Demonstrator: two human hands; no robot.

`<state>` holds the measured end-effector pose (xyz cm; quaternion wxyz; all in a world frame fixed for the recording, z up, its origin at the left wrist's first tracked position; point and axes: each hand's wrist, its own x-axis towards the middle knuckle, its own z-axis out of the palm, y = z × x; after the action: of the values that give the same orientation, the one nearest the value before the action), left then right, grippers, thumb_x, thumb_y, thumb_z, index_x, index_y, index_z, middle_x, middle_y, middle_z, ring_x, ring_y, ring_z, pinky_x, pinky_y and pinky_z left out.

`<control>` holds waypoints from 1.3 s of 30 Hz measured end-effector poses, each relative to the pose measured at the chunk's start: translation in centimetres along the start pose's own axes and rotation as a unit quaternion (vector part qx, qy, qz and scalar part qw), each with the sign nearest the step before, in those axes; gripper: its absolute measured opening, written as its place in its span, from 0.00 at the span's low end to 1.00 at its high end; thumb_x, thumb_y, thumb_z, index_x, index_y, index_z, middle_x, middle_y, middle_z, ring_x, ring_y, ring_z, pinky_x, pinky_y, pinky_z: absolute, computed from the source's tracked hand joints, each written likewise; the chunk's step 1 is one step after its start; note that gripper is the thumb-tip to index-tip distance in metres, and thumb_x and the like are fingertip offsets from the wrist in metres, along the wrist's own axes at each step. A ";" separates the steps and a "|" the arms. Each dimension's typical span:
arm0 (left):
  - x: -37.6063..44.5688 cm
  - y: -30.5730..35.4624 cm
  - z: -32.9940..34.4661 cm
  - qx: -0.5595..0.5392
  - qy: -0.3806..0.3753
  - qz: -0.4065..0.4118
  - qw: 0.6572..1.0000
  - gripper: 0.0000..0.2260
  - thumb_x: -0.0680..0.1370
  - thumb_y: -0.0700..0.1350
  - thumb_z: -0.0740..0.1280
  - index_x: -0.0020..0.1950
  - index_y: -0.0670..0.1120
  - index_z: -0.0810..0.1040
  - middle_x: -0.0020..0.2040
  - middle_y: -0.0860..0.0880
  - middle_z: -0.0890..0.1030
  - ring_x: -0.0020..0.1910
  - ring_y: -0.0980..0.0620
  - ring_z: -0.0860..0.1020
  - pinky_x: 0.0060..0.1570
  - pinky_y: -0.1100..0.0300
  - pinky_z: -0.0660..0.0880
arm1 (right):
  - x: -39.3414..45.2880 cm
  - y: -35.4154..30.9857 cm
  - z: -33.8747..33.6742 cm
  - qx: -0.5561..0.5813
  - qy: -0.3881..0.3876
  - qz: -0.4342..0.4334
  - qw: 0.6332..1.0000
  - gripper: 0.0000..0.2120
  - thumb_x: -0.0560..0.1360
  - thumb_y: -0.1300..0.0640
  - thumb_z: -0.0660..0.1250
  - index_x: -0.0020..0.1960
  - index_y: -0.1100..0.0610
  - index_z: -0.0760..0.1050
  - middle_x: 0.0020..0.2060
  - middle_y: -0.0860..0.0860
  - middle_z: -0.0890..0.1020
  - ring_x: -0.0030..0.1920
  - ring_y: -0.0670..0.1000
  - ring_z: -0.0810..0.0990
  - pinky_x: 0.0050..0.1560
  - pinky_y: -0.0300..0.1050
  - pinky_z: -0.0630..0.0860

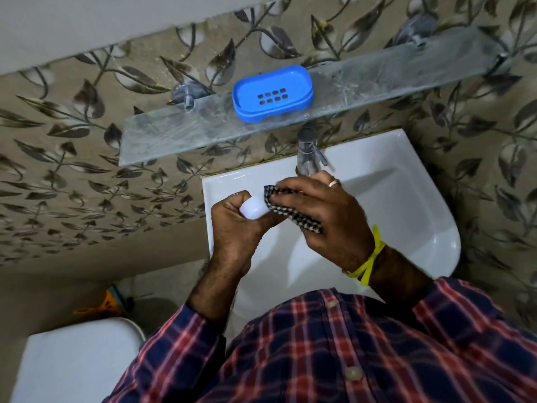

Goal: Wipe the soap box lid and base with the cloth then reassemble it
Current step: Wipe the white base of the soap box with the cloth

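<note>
The blue soap box base (272, 93), with drain slots in its floor, sits on the glass shelf (174, 135) above the sink. Over the basin my left hand (235, 228) grips a white translucent soap box lid (253, 208); only one rounded end of it shows between my fingers. My right hand (328, 216) holds a black-and-white checked cloth (293, 209) pressed against the lid's right part. Most of the lid is hidden under the cloth and my hands.
A white sink (406, 205) lies below my hands, with a chrome tap (309, 154) at its back edge, just beyond my right fingers. The leaf-patterned wall is behind. A white toilet tank (75, 362) stands at lower left, with an orange object (107, 303) behind it.
</note>
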<state>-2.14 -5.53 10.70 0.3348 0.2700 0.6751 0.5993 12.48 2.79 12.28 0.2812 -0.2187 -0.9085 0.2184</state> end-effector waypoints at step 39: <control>0.2 -2.2 -2.5 -0.139 -0.110 -0.071 0.982 0.24 0.54 0.48 0.87 0.40 0.46 0.78 0.45 0.43 0.83 0.45 0.45 0.82 0.46 0.50 0.81 | 0.6 2.3 -0.6 0.145 0.070 0.046 0.986 0.18 0.67 0.62 0.79 0.56 0.59 0.82 0.52 0.51 0.85 0.50 0.53 0.81 0.54 0.54 0.77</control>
<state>-4.12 -7.26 8.65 0.4826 0.2364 0.5616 0.6291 12.99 5.14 11.82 0.3627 -0.2322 -0.8342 0.3445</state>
